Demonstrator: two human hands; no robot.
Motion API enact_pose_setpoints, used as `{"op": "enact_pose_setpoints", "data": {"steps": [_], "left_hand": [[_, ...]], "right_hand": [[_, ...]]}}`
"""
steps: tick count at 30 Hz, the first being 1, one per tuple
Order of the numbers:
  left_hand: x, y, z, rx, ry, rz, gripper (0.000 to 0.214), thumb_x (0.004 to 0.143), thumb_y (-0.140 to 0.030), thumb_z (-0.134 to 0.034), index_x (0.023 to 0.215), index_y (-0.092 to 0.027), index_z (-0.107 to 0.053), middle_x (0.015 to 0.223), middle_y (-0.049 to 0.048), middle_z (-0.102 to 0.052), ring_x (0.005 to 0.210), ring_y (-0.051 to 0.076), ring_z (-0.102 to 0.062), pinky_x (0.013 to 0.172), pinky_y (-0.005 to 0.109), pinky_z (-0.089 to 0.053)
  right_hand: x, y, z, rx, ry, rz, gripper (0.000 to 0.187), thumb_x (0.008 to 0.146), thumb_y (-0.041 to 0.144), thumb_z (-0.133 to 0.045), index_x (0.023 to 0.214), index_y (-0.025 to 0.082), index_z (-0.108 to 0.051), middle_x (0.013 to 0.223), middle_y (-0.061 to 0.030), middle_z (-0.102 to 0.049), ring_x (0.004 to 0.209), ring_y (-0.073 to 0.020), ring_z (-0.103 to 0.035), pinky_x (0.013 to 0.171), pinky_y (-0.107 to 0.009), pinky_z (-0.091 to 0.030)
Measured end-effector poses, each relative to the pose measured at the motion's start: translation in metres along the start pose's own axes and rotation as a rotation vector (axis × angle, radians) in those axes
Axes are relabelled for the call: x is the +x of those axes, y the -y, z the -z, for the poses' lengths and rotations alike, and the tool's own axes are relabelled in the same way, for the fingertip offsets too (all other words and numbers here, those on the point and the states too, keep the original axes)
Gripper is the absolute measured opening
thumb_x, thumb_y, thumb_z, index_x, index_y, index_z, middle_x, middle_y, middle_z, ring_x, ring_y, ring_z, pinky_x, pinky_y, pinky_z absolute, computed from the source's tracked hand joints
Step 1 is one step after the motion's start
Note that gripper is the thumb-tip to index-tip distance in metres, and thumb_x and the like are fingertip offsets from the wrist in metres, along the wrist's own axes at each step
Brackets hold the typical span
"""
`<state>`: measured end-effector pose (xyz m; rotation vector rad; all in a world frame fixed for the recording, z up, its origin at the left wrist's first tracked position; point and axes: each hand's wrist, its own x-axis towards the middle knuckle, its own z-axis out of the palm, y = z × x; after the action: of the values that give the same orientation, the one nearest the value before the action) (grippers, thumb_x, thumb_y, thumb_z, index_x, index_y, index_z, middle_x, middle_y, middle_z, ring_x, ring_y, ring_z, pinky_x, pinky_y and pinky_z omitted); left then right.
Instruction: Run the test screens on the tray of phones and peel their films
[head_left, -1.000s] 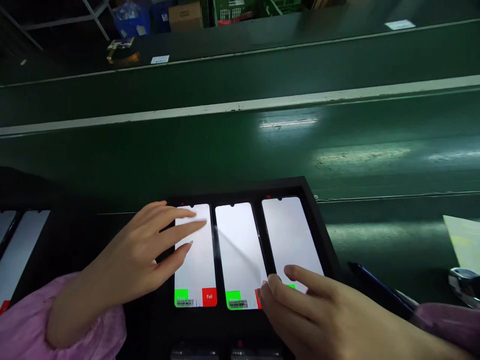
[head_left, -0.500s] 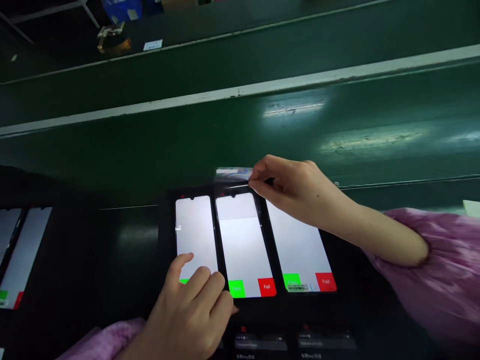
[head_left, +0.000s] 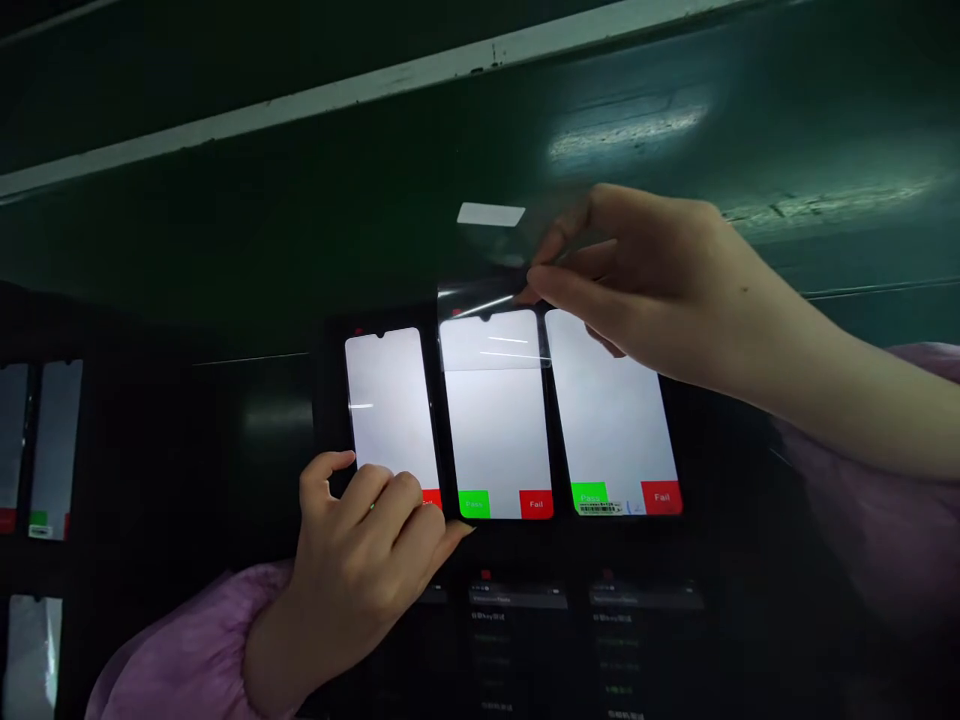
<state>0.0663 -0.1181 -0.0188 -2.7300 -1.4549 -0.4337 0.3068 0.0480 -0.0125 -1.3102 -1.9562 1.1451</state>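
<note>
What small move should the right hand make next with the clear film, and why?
Probably lift the film clear, up and away: the right hand pinches its top corner, and its lower edge overlaps only the top of the middle screen.

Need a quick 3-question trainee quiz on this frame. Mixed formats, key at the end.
1. True or false: the right hand pinches a clear film lifted at the top end of the middle screen.
2. Where does the left hand rest? A. on the lower end of the left screen; B. on the right screen; C. on the film.
3. Fill in: the red button on the middle screen reads ____.
Key: 1 true; 2 A; 3 Fail.
</note>
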Motion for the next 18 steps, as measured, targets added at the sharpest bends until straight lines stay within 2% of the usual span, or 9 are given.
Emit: {"op": "enact_pose_setpoints", "data": {"steps": [7,12,16,18], "left_hand": [[0.0,0.0016,-0.0006,-0.003,0.009,-0.013,0.032,0.096,-0.02,-0.075,0.069,-0.017,-0.058,0.066,-0.0015,-0.057,0.068,0.017,-0.051,0.089,0.048,-0.039],[-0.0018,0.0019,-0.0024,-0.002,-0.004,-0.008,0.032,0.095,-0.02,-0.076,0.069,-0.017,-0.057,0.066,-0.0022,-0.055,0.069,0.016,-0.05,0.09,0.047,-0.039],[-0.0013,0.0019,-0.0032,-0.004,0.006,-0.004,0.034,0.096,-0.022,-0.075,0.069,-0.018,-0.057,0.066,-0.0022,-0.055,0.069,0.017,-0.05,0.09,0.047,-0.038],[-0.001,0.0014,-0.004,-0.008,0.007,-0.001,0.033,0.097,-0.022,-0.075,0.069,-0.018,-0.057,0.066,-0.0023,-0.055,0.069,0.017,-0.05,0.09,0.047,-0.038]], "right_hand": [[-0.0016,0.001,-0.0018,-0.036,0.0,0.018,0.01,0.096,0.018,-0.066,0.094,0.025,-0.059,0.058,0.0081,-0.059,0.043,-0.0093,-0.042,0.045,-0.028,-0.032],[-0.001,0.0082,-0.0012,-0.058,0.038,-0.067,0.008,0.097,0.016,-0.067,0.096,0.022,-0.061,0.062,0.0072,-0.062,0.046,-0.0071,-0.044,0.048,-0.026,-0.035],[-0.0013,0.0056,-0.0034,-0.111,0.033,-0.006,0.006,0.099,0.016,-0.064,0.098,0.021,-0.06,0.061,0.007,-0.062,0.047,-0.007,-0.045,0.052,-0.025,-0.038],[-0.0019,0.0019,-0.0062,-0.183,0.008,0.079,0.002,0.101,0.019,-0.062,0.101,0.021,-0.062,0.07,0.0044,-0.068,0.052,-0.0089,-0.053,0.055,-0.027,-0.041]]}}
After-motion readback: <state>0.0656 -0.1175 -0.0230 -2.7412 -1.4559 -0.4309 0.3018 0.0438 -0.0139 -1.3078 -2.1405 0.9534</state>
